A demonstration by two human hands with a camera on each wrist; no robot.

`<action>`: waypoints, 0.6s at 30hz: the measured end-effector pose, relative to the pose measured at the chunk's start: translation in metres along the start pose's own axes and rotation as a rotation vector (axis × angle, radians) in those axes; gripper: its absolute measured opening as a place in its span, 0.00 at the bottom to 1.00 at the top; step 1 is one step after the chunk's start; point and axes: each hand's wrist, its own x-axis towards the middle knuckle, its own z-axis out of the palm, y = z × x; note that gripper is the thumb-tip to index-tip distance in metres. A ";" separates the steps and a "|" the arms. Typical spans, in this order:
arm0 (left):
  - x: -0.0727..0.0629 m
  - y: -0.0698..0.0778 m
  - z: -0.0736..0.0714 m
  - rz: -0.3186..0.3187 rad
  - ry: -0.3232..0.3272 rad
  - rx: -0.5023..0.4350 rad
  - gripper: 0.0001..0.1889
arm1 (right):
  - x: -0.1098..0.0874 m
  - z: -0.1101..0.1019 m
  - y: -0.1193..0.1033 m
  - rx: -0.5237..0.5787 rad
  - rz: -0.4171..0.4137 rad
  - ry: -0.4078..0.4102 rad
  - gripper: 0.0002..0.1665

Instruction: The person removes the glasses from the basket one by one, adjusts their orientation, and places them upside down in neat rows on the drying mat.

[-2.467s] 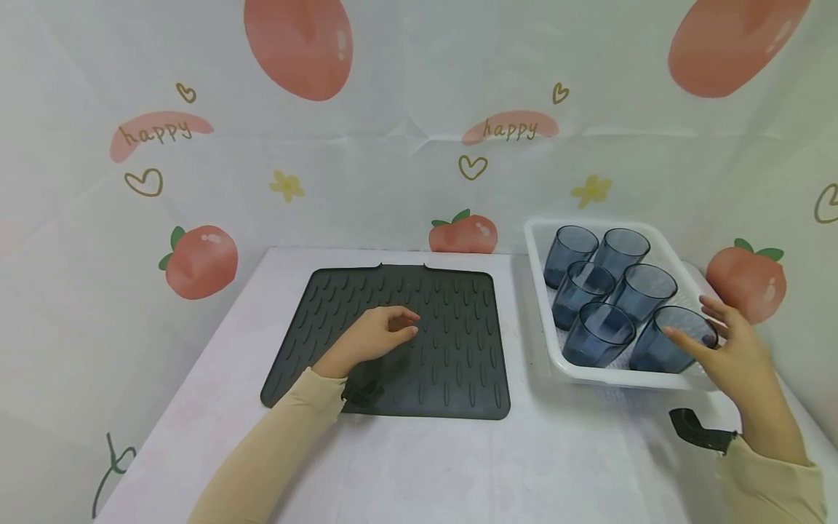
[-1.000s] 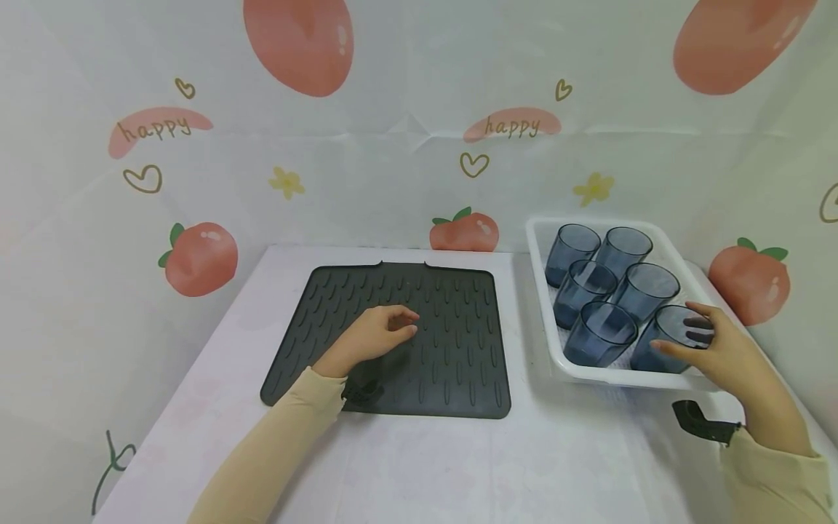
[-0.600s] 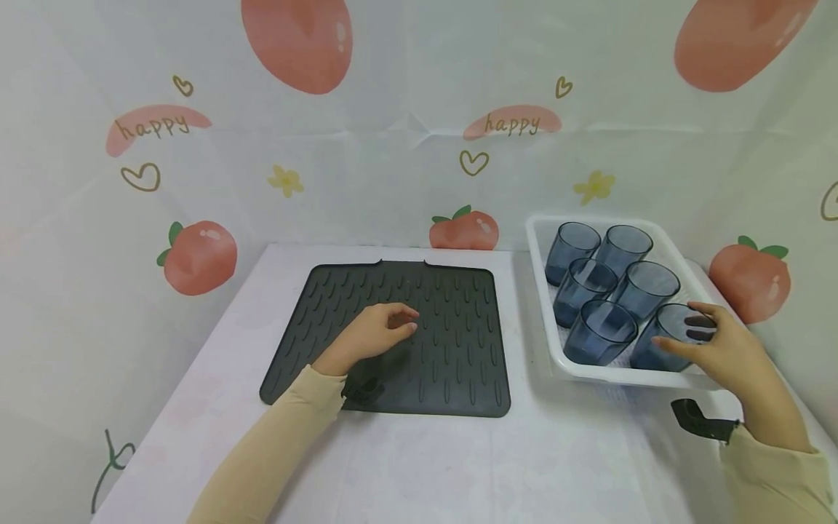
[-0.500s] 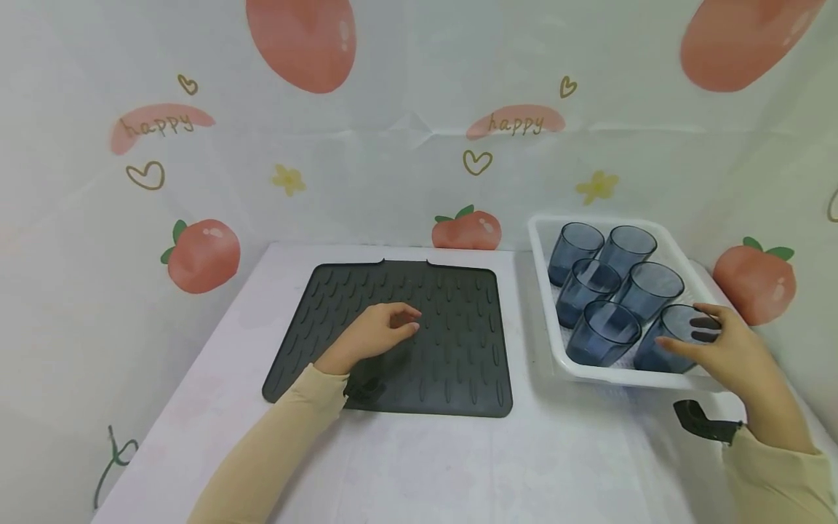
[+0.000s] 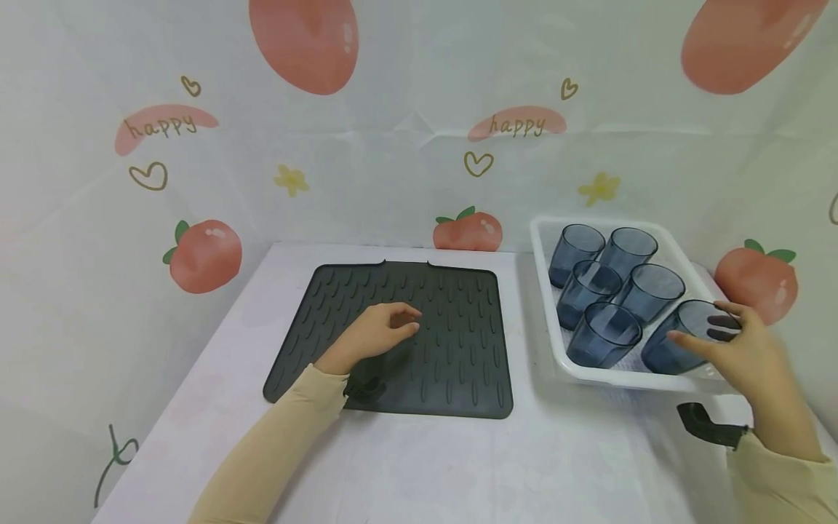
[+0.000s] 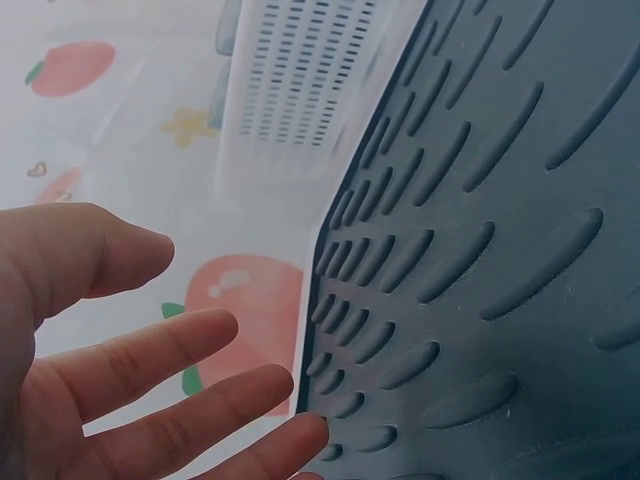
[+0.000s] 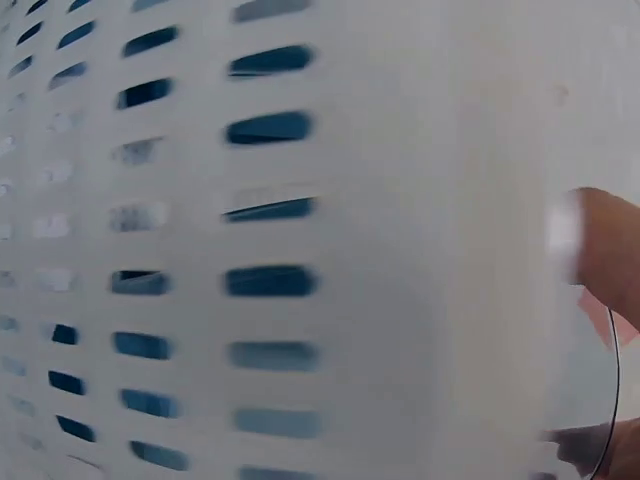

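My right hand [image 5: 746, 356] pinches the wall of a blue-tinted drinking glass [image 5: 669, 351] at the front right of a white plastic basket [image 5: 543, 313]. Its thumb lies on the outside, and the other fingers show through the wall from the far side. The glass tilts to the right, its lower part still inside the basket. In the right wrist view the slotted basket side covers most of the picture, with a thumb [image 7: 610, 250] at the right edge. My left hand [image 5: 372, 335] hovers over a black ridged mat [image 5: 458, 364], fingers relaxed and holding nothing.
Several more blue glasses, among them a front left glass [image 5: 604, 336], lean in the basket close to the held one. A white-clothed table [image 5: 458, 473] bears the mat and the basket. Behind stands a backdrop [image 5: 406, 167] printed with peaches.
My right hand closed its fingers over the rim of the front right glass, then shifted it a little rightward, away from its neighbour. My left hand stayed still.
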 end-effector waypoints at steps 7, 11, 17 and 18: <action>0.000 0.001 0.000 0.003 0.005 0.008 0.19 | -0.009 -0.008 -0.013 0.058 0.056 0.117 0.57; -0.001 0.002 -0.001 0.000 0.004 0.008 0.19 | -0.011 -0.011 -0.018 0.082 0.107 0.186 0.56; -0.002 0.002 -0.001 0.001 0.004 0.007 0.19 | -0.016 -0.015 -0.024 0.188 0.189 0.263 0.56; -0.001 0.002 0.000 0.001 0.004 0.006 0.19 | -0.016 -0.016 -0.026 0.213 0.201 0.276 0.55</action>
